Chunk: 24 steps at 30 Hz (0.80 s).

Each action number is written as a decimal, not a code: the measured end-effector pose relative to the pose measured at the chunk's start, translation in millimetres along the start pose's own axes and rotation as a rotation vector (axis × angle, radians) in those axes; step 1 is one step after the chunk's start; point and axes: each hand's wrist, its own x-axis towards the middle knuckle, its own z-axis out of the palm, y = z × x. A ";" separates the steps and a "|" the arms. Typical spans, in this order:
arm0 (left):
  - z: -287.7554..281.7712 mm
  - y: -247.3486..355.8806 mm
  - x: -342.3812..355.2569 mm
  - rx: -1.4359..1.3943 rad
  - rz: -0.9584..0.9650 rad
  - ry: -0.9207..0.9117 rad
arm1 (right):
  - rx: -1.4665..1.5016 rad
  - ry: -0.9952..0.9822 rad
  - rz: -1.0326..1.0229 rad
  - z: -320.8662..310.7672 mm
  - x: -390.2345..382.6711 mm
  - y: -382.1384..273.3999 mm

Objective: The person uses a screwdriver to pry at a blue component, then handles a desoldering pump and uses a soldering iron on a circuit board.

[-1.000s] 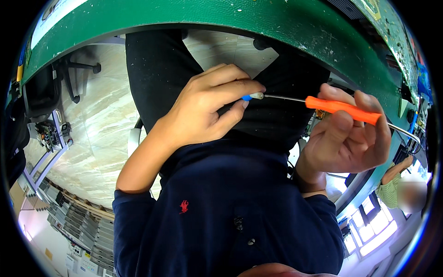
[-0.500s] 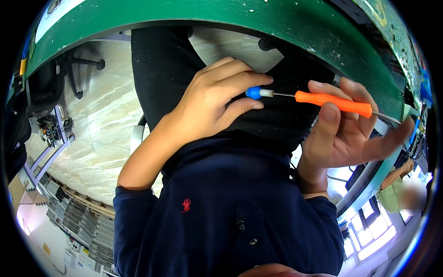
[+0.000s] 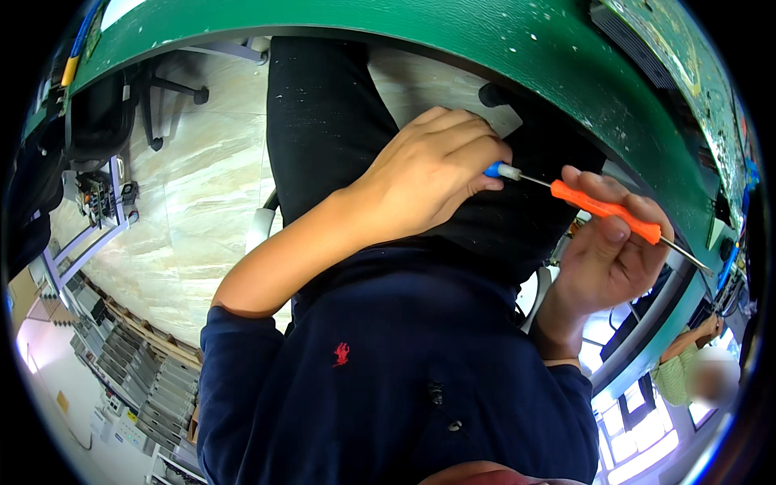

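From my remote seat I see the orange handle [image 3: 606, 212] held in the air above the lap, tilted down to the right; any marking on it is too small for me to read. The right hand [image 3: 600, 265] grips it between thumb and fingertips. A bare metal rod [image 3: 685, 255] sticks out of its right end, and a thin shaft [image 3: 535, 181] runs from its left end to the white tip [image 3: 510, 172] of a blue piece [image 3: 492, 170]. The left hand [image 3: 436, 174] has thumb and forefinger closed on that blue piece. Below, I make out a small red embroidered emblem [image 3: 342, 354] on the dark blue shirt [image 3: 380, 319]. Black trousers [image 3: 319, 105] lie under the hands, and the green tabletop [image 3: 364, 18] curves beyond. Far right sits a co-worker in a light green top [image 3: 671, 377].
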 end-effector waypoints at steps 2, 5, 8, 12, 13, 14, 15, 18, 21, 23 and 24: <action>-1.0 -0.6 0.6 -0.013 -0.007 -0.003 | 0.006 -0.002 -0.014 1.5 -0.1 1.9; 1.4 -0.7 -1.3 0.011 -0.005 -0.012 | 0.016 -0.030 -0.101 6.2 0.4 0.1; 3.4 0.5 -2.0 0.028 -0.001 -0.026 | 0.001 -0.057 -0.059 -5.4 3.8 1.6; 8.8 0.7 0.5 0.045 -0.021 -0.011 | 0.015 -0.033 -0.054 -5.9 5.1 3.7; 10.9 -0.5 1.1 0.031 -0.034 -0.017 | -0.028 -0.048 -0.043 -7.0 4.4 4.3; 14.3 -2.2 0.6 0.018 -0.048 -0.024 | -0.040 -0.060 -0.029 -6.6 4.0 3.3; 17.4 -2.8 0.2 0.004 -0.062 -0.030 | -0.053 -0.072 -0.014 -6.4 2.8 1.4; 21.9 -3.6 0.7 -0.042 -0.082 -0.036 | -0.030 -0.125 0.037 -4.8 -1.0 -2.6; 26.7 -4.7 3.9 -0.132 -0.262 -0.108 | -0.021 -0.190 0.046 4.3 -2.1 -3.7; 39.0 -13.5 1.6 -0.223 -0.266 -0.053 | 0.007 -0.249 0.051 6.2 -4.2 -0.7; 42.5 -18.7 -0.1 -0.263 -0.270 -0.026 | 0.003 -0.273 0.047 7.5 -5.4 2.0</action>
